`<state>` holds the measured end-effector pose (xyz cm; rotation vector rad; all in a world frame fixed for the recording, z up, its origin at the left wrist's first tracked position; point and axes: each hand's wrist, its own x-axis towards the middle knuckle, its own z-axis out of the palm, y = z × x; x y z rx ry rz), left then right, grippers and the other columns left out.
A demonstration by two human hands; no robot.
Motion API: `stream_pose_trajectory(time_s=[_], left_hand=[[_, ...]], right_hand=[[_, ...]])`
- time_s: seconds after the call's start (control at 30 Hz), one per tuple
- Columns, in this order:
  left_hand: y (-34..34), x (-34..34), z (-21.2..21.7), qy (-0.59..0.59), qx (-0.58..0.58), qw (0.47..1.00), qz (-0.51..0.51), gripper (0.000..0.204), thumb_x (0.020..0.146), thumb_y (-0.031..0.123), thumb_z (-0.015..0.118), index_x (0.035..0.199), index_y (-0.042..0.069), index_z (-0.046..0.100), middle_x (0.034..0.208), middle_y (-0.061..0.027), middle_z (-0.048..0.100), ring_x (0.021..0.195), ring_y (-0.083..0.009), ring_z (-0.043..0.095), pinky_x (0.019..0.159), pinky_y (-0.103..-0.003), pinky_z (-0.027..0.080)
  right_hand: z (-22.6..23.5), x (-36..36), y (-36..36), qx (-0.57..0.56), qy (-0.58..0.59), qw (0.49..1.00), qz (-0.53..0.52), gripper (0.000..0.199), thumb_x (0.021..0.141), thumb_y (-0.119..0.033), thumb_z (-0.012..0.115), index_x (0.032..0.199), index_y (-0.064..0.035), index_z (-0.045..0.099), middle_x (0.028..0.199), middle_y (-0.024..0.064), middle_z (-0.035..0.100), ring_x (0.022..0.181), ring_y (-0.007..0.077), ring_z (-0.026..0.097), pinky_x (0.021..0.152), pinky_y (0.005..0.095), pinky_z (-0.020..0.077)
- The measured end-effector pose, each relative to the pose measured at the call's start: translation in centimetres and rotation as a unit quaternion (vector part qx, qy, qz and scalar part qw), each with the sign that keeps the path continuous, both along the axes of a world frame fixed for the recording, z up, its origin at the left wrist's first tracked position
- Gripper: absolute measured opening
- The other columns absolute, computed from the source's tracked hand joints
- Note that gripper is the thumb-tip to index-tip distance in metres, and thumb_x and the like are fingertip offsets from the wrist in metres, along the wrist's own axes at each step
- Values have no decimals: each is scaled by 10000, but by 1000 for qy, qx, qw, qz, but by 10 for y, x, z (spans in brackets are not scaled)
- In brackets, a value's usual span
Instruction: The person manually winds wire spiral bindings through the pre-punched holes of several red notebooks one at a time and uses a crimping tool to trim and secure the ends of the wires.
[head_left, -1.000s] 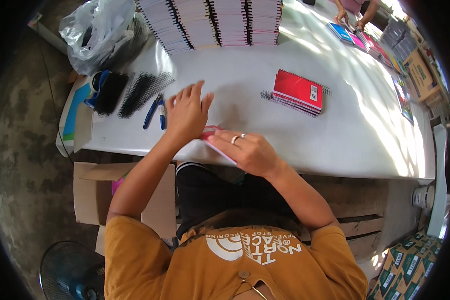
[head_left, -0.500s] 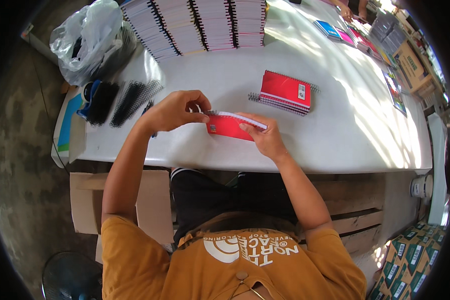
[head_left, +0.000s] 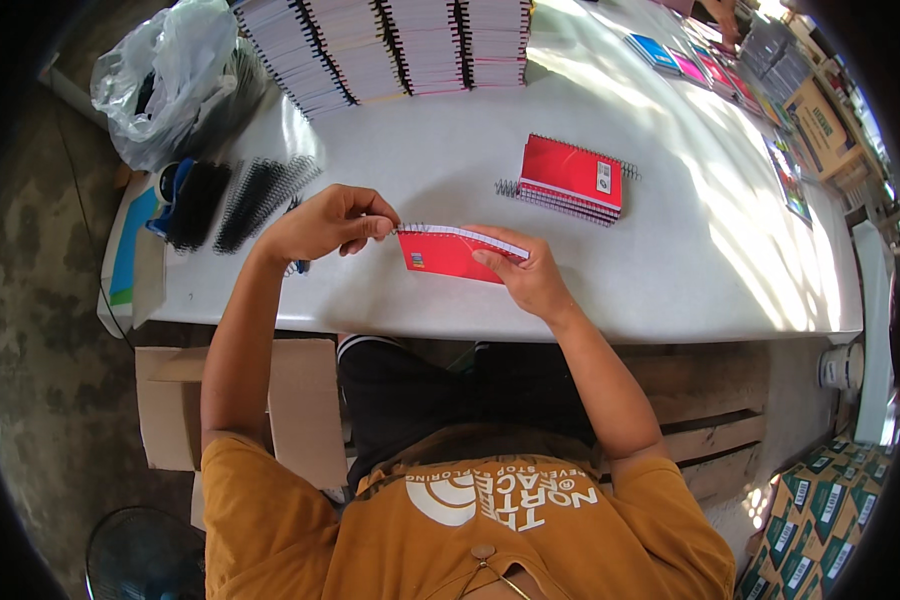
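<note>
My right hand (head_left: 532, 272) grips a small red notebook (head_left: 448, 256) near its right end, thumb on the cover and fingers behind. The notebook is tilted, its white page edges facing up and a row of holes along the top of the cover. At its left end a dark spiral binding coil (head_left: 413, 228) runs through the first few holes. The thumb and fingers of my left hand (head_left: 332, 222) are pinched together at the coil's outer end. Beyond, to the right, lies a stack of red notebooks (head_left: 570, 172) with coils sticking out past their edges.
Loose black coils (head_left: 260, 200) lie at the left, beside a blue-rimmed holder (head_left: 172, 190) and a plastic bag (head_left: 160, 85). Tall stacks of bound notebooks (head_left: 430, 50) stand at the back. Coloured notebooks (head_left: 655, 52) and another person's hand (head_left: 722, 18) are far right.
My left hand has moved slightly left and lower, from over the notebook's corner to beside it, baring the coil there. The notebook has shifted a little left in my right hand.
</note>
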<state>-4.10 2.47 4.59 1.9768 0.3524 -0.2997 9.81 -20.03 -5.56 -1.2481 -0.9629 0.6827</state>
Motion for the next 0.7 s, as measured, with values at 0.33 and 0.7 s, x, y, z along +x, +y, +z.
stream_pose_trajectory(time_s=[0.33,0.7], left_hand=[[-29,-2,5,-144,270,950,-57,367,763,196,720,1105,114,614,1019,-39,612,990,-212,538,901,-365,382],[-92,-55,-121,-279,647,704,-87,997,786,754,344,1396,-32,263,1428,-320,231,1363,-480,103,1044,-635,-59]], right_hand=[[0,-2,-1,24,-90,995,-20,282,860,-18,601,1140,-28,622,1017,118,678,814,109,584,765,234,466],[1,-30,-5,74,-181,978,-67,430,752,101,537,1152,-37,610,1048,160,651,919,284,648,787,313,501]])
